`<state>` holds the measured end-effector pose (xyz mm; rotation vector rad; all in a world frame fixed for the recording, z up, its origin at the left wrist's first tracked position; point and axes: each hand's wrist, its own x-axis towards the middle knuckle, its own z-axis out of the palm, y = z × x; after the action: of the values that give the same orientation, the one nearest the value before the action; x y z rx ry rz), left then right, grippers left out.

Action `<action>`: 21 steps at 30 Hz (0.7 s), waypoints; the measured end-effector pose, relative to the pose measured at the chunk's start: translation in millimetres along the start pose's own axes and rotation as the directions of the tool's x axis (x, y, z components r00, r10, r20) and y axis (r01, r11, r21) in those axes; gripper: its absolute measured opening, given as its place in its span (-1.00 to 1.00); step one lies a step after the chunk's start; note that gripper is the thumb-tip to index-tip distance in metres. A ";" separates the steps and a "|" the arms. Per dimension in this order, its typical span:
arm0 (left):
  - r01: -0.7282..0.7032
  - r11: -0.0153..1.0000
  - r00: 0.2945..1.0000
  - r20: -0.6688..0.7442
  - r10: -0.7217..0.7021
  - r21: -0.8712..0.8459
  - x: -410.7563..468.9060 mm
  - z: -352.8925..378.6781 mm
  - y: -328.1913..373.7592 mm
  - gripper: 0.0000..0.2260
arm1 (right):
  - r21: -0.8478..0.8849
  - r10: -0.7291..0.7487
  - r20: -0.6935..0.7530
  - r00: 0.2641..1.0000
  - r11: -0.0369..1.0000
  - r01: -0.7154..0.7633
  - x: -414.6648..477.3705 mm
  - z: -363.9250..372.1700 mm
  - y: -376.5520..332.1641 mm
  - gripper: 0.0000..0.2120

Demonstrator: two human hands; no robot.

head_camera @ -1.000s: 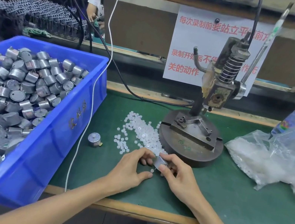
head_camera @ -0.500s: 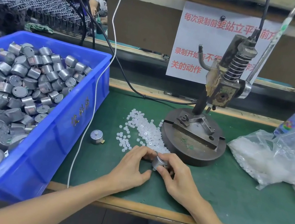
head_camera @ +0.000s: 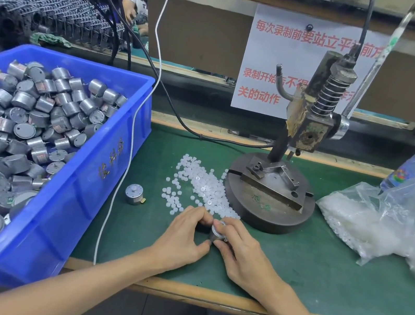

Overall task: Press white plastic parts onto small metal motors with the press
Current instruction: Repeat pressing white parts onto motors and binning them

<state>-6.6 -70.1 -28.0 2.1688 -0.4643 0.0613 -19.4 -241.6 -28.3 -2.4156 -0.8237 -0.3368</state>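
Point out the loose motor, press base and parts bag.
loose motor (head_camera: pixel 134 192), head view, top face.
press base (head_camera: pixel 261 208), head view, disc's bare front.
parts bag (head_camera: pixel 370 226), head view, filled middle.

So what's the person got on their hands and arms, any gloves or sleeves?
Nothing is worn. The left hand and right hand are bare, with no gloves, rings or watch visible. Both forearms are uncovered right to the picture's edge, so no sleeves show.
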 end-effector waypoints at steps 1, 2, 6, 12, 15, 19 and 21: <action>0.000 1.000 1.000 -0.001 0.000 -0.001 -0.1 0.2 0.0 -0.80 | 0.008 0.012 0.002 1.000 1.000 -0.012 -0.3 -0.3 -0.2 -0.78; -0.002 1.000 1.000 0.001 0.002 -0.001 0.0 0.0 0.3 -0.79 | 0.022 0.028 0.002 1.000 0.999 -0.028 -0.1 -0.3 0.1 -0.78; -0.018 1.000 1.000 0.015 0.018 -0.007 0.1 -1.6 6.6 -0.73 | 0.175 0.168 -0.025 0.985 0.971 -0.161 1.1 -1.1 0.6 -0.84; -0.120 0.991 0.989 -0.095 0.114 -0.062 19.4 3.7 35.2 -0.66 | 0.941 0.693 0.042 0.720 0.215 -0.262 8.8 -4.8 -6.3 -0.91; -0.153 0.983 0.981 -0.136 0.139 -0.099 43.9 9.6 52.8 -0.72 | 0.983 0.739 0.170 0.652 -0.172 -0.062 21.0 -17.6 -7.9 -0.85; -0.176 0.983 0.980 -0.107 0.170 -0.046 84.7 20.6 65.6 -0.72 | 0.992 0.796 0.069 0.601 0.007 -0.123 27.3 -42.2 5.6 -0.84; -0.145 0.989 0.983 -0.112 0.144 -0.002 106.4 25.3 69.3 -0.69 | 0.960 0.828 -0.019 0.561 0.172 -0.222 25.3 -53.9 18.1 -0.85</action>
<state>64.7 -159.6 32.5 2.1058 -0.5558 0.2586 8.6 -272.6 17.8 -1.2175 0.2775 -0.1780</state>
